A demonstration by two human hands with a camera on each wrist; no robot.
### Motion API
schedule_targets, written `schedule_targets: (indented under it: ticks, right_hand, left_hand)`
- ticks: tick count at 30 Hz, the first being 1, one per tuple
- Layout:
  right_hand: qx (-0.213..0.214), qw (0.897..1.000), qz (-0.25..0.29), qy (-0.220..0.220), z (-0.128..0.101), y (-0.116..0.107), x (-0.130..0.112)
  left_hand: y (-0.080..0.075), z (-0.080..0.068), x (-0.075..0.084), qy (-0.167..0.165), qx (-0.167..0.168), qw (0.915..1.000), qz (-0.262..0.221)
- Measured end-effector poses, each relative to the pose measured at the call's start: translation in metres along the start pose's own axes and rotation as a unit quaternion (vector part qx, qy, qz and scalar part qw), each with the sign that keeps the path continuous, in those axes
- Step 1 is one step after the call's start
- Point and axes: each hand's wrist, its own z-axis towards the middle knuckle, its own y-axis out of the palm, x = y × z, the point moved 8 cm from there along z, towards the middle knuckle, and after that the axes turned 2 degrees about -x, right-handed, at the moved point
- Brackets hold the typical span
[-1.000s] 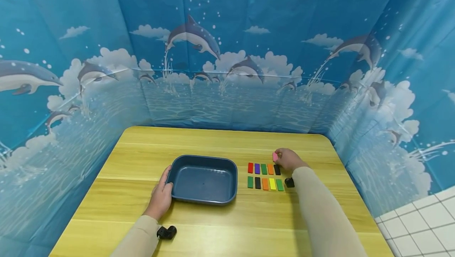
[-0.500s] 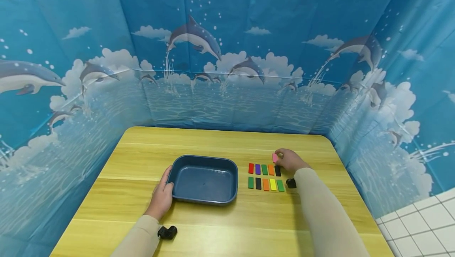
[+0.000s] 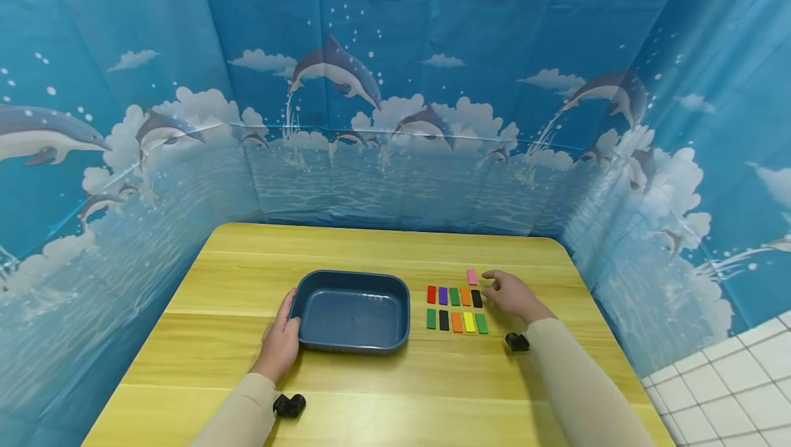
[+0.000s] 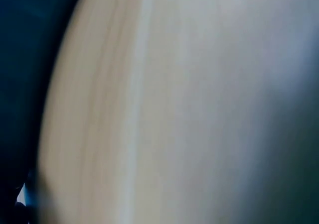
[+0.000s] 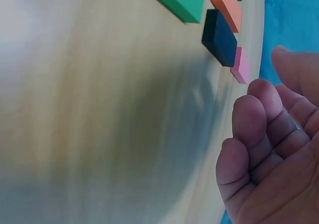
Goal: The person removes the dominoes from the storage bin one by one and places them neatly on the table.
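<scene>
In the head view, my left hand [image 3: 280, 344] grips the left side of a dark blue plastic basin [image 3: 352, 349], thumb near its rim and fingers along the outer wall. My right hand [image 3: 514, 296] hovers right of a pink domino block [image 3: 472, 277], fingers loosely bent and holding nothing. That pink block lies alone behind two rows of flat coloured blocks. The back row runs from a red block [image 3: 431, 294] to a black block [image 3: 476, 299]. In the right wrist view, the fingertips [image 5: 249, 117] are apart from the pink block [image 5: 241, 67].
The front row holds a green block [image 3: 430, 318], black, orange and yellow ones, and another green block [image 3: 482, 324]. Everything stands on a yellow wood-grain table [image 3: 371, 399]. A blue dolphin-print curtain [image 3: 395, 179] hangs around its back and sides.
My right hand has let go of the pink block and drawn back to the right. The block now lies behind the back row. The left hand stays on the basin.
</scene>
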Motion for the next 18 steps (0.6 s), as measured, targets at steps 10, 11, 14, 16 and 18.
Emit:
schedule_targets:
  ticks: [10, 11, 14, 16, 18]
  right_hand:
    - [0.020, 1.000, -0.001, -0.024, -0.028, 0.003, 0.004]
    - [0.020, 0.999, -0.003, -0.024, -0.031, 0.004, 0.005]
    - [0.021, 0.999, -0.013, -0.024, -0.042, 0.006, 0.008]
    - [0.028, 0.999, -0.031, -0.023, -0.050, 0.007, 0.012]
    - [0.037, 0.998, -0.041, -0.025, -0.058, 0.006, 0.015]
  left_hand:
    - [0.003, 0.007, 0.002, 0.001, -0.011, 0.9993, 0.035]
    - [0.002, 0.006, 0.002, 0.004, -0.016, 0.9991, 0.038]
    - [-0.002, 0.004, 0.000, 0.012, -0.039, 0.9983, 0.042]
    - [-0.007, 0.003, 0.000, 0.022, -0.054, 0.9971, 0.049]
    - [-0.015, 0.003, -0.001, 0.037, -0.060, 0.9949, 0.072]
